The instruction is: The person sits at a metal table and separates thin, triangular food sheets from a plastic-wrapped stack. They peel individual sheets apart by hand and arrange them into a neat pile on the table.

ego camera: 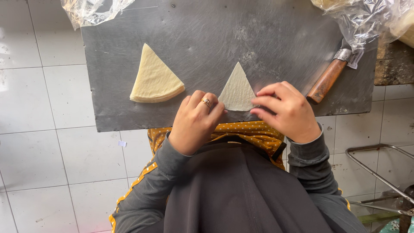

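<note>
A single pale triangular dough sheet [236, 89] lies on a dark metal work slab [215, 39], point away from me. My left hand [196, 121], with a ring on one finger, touches the sheet's lower left corner with curled fingertips. At the lower right corner my right hand [286, 110] pinches the edge with fingers bent. To the left on the slab sits a stack of the same triangular sheets [154, 77], untouched.
A knife with a brown wooden handle [327, 80] lies at the slab's right end, partly under a clear plastic bag [366, 19]. Another plastic bag [92, 9] hangs over the top left corner. White tiled floor surrounds the slab; a metal frame [379, 170] stands lower right.
</note>
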